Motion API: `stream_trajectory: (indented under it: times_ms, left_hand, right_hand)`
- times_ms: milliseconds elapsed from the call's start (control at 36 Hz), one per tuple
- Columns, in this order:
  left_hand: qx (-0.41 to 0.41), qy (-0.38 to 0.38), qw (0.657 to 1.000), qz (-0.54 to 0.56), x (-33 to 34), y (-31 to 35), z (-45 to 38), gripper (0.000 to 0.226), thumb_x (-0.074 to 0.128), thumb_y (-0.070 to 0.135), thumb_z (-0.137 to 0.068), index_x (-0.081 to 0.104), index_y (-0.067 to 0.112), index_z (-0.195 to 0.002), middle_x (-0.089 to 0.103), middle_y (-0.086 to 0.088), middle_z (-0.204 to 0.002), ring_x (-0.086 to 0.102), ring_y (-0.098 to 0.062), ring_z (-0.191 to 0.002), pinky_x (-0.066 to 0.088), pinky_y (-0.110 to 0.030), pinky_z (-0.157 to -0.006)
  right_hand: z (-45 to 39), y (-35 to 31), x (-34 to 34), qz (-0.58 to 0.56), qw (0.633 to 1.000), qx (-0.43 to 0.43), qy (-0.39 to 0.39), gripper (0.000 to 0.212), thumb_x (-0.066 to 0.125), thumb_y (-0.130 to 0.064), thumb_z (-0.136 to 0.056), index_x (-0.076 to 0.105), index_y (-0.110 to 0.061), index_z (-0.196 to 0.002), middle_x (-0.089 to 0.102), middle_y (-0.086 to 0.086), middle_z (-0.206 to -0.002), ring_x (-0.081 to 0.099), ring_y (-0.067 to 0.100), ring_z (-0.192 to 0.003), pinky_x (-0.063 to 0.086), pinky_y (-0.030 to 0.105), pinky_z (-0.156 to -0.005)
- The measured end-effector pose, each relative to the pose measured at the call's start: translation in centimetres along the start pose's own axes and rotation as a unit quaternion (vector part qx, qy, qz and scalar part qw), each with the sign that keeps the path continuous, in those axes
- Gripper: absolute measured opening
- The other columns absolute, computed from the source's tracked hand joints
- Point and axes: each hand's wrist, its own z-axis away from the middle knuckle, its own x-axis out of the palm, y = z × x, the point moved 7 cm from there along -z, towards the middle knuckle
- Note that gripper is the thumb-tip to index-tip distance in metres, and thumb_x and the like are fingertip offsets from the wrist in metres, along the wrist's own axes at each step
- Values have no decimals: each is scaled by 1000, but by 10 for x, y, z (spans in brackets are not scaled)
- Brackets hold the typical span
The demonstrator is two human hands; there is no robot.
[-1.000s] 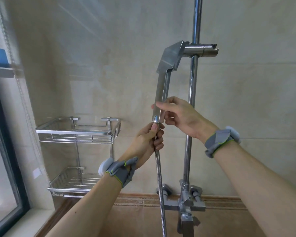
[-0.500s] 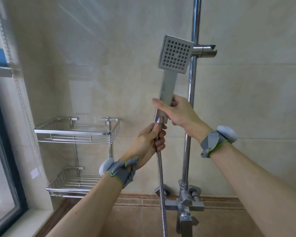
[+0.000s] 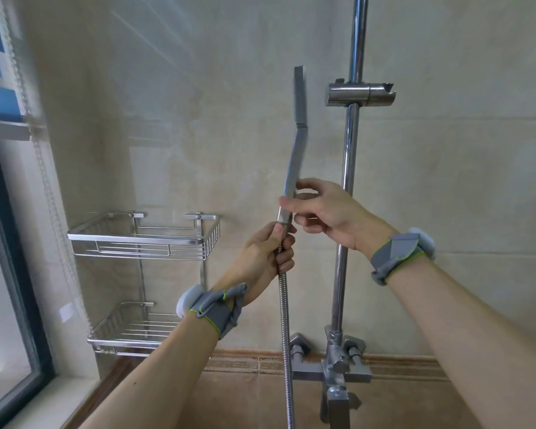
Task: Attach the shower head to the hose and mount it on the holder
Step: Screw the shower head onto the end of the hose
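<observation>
A square chrome shower head [image 3: 297,140] stands upright in mid-air, turned edge-on to me so its face is hidden. My right hand [image 3: 328,213] pinches the bottom of its handle with thumb and fingertips. Just below, my left hand [image 3: 268,255] is closed around the top end of the ribbed metal hose [image 3: 284,329], right at the joint with the handle. The hose hangs straight down to the tap. The chrome holder [image 3: 359,94] sits on the vertical rail [image 3: 347,181], to the right of the head and apart from it.
The mixer tap [image 3: 334,366] is fixed to the wall below the rail. Two wire shelf baskets [image 3: 143,239] hang on the tiled wall at left. A window with a bead-chain blind [image 3: 0,274] fills the left edge.
The shower head has rotated about its handle: its perforated face showed half a second ago, now only its thin edge shows. My right fingers have shifted their grip; my left hand stays on the hose end.
</observation>
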Motion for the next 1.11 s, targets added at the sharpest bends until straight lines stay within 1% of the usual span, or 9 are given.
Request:
stream_trajectory:
  times_ms: [139,250,361,500,611,750,861,972,1111]
  left_hand:
    - [-7,-3,1000,0,2,-2,1,22,38,24,-100,52,6,-98,40,1,-70,28,-12,-56,23,-25,-54]
    - [-5,0,1000,11,-1,0,2,22,38,23,-100,50,6,-100,40,0,-71,28,-12,-55,24,-24,-53]
    - [-14,-14,1000,22,0,-1,3,22,39,25,-99,51,6,-99,41,1,-70,27,-12,-56,23,-25,-54]
    - [-29,-44,997,64,3,-2,2,22,42,27,-98,51,7,-99,40,2,-70,28,-11,-55,24,-25,-53]
    - [-27,-28,998,48,2,-5,-2,22,43,28,-97,53,9,-96,40,3,-69,27,-11,-55,22,-26,-54]
    - [-4,1,1000,20,4,-7,-4,31,39,25,-100,62,16,-80,41,1,-70,28,-12,-55,21,-27,-54]
    - [-8,12,999,29,-2,-1,-3,24,40,25,-99,57,12,-88,38,2,-68,26,-12,-53,20,-26,-52]
    - [-37,-13,997,61,-5,1,-2,22,39,28,-98,53,11,-93,34,3,-68,15,-15,-60,16,-27,-54]
    - [-43,-19,997,54,-2,-4,-3,21,38,27,-98,51,11,-94,32,2,-70,14,-14,-60,16,-26,-53]
  right_hand:
    - [-5,-10,3,242,962,-89,87,30,79,-40,-84,61,-18,-95,57,-7,-74,50,-4,-43,34,10,-41]
    - [-6,-8,5,133,990,-42,27,17,69,-30,-93,61,-17,-98,49,4,-76,42,14,-59,30,22,-46]
    - [-6,-10,5,26,998,-36,-36,33,58,-8,-89,61,-2,-122,69,9,-104,50,22,-78,35,29,-59]
    - [0,-6,7,55,996,-16,-61,34,58,-2,-96,61,1,-129,75,5,-107,43,28,-88,32,28,-62]
    - [-2,-5,6,143,989,-19,26,22,65,-9,-94,62,8,-108,62,15,-87,46,27,-75,36,26,-54]
    - [-2,-15,11,344,923,-94,142,23,66,-16,-85,48,-16,-71,54,0,-69,52,19,-58,41,27,-52]
    - [-4,-8,15,174,982,-27,71,14,66,-10,-87,52,-11,-89,51,16,-73,38,18,-50,27,24,-41]
    - [0,-3,13,-20,996,37,-73,20,64,-5,-95,59,-5,-113,72,18,-108,36,14,-51,25,23,-45]
    - [-2,1,-2,41,999,7,20,29,80,-12,-85,66,-3,-109,70,23,-88,50,17,-48,31,23,-41]
